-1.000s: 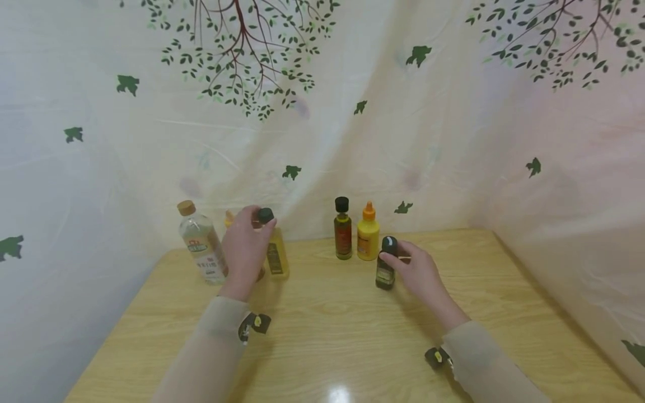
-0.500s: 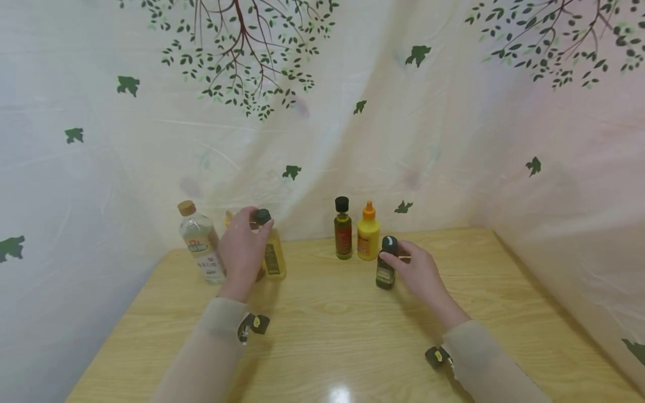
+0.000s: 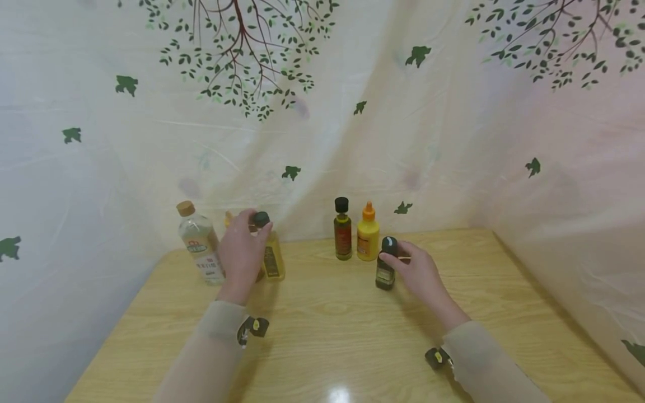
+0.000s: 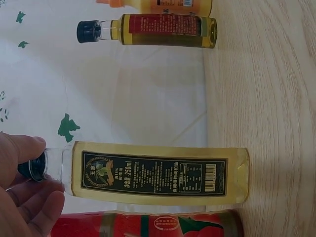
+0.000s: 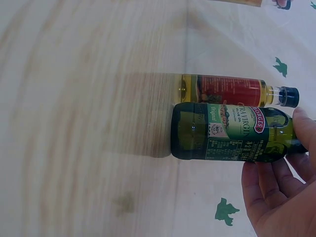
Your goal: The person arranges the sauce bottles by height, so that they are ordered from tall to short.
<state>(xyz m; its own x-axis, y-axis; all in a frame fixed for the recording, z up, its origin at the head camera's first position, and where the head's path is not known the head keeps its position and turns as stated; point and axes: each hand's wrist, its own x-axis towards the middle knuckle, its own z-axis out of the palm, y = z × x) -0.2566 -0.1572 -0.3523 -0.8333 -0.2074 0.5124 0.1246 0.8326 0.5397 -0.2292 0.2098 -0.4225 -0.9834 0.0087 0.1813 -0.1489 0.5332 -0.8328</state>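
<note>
My left hand (image 3: 241, 252) grips a flat bottle of pale yellow oil (image 4: 158, 170) by its neck, just under the dark green cap. The bottle is upright at the table's back left, its black label showing. My right hand (image 3: 418, 271) holds a dark green olive oil bottle (image 5: 227, 131) round its neck, thumb on one side and fingers on the other. Close behind that one stand a red-labelled oil bottle (image 3: 343, 235) with a black cap and a yellow squeeze bottle (image 3: 368, 238) with an orange nozzle. A red bottle (image 4: 148, 224) lies alongside the left bottle, mostly hidden by my hand in the head view.
A large clear bottle (image 3: 201, 249) with a tan cap stands at the far left, beside my left hand. Behind that hand an orange-yellow tip (image 3: 229, 218) peeks out. The wooden table (image 3: 322, 324) ends at a white curtain (image 3: 322, 140) printed with leaves.
My left hand has shifted the yellow oil bottle slightly left, toward the red and clear bottles. My right hand and the olive oil bottle have stayed in place.
</note>
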